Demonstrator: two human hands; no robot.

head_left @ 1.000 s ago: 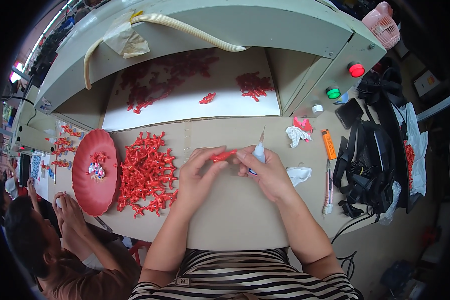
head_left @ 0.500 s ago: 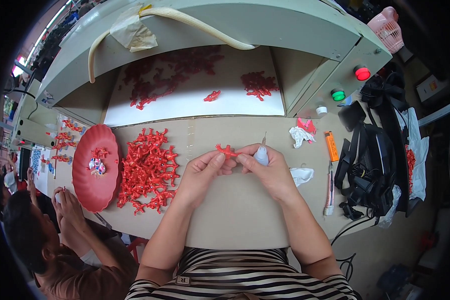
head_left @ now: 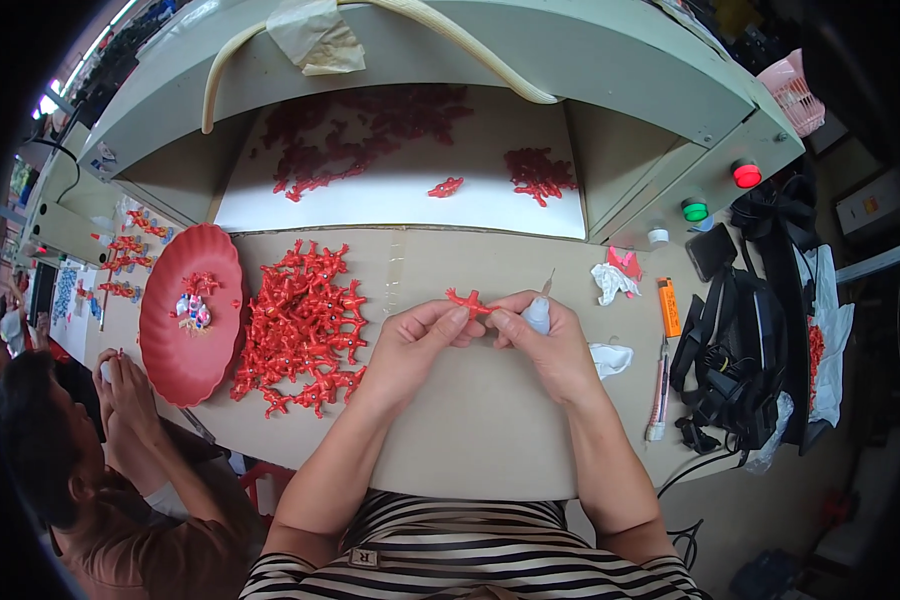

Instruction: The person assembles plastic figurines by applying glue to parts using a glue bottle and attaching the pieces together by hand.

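Observation:
Between my two hands, over the middle of the table, is a small red plastic figure [head_left: 467,301]. My left hand [head_left: 422,338] pinches one side of it with thumb and forefinger. The thumb and forefinger of my right hand [head_left: 545,345] grip its other side. Tucked in that same right hand is a small pale squeeze bottle [head_left: 537,315] whose thin needle tip points up and away. Left of my left hand lies a heap of similar red figures [head_left: 300,330]. My fingers partly hide the figure I hold.
A red scalloped dish [head_left: 190,370] with small parts stands left of the heap. Behind is a grey booth [head_left: 530,60] with more red pieces inside. To the right lie white tissues [head_left: 610,358], an orange box [head_left: 669,306], a knife-like tool [head_left: 658,400] and a black bag [head_left: 730,350]. A co-worker [head_left: 120,480] sits at left.
The view has shifted slightly, so the table items sit a little differently in the picture. Both hands still hold the red figure, and the bottle stays in my right hand.

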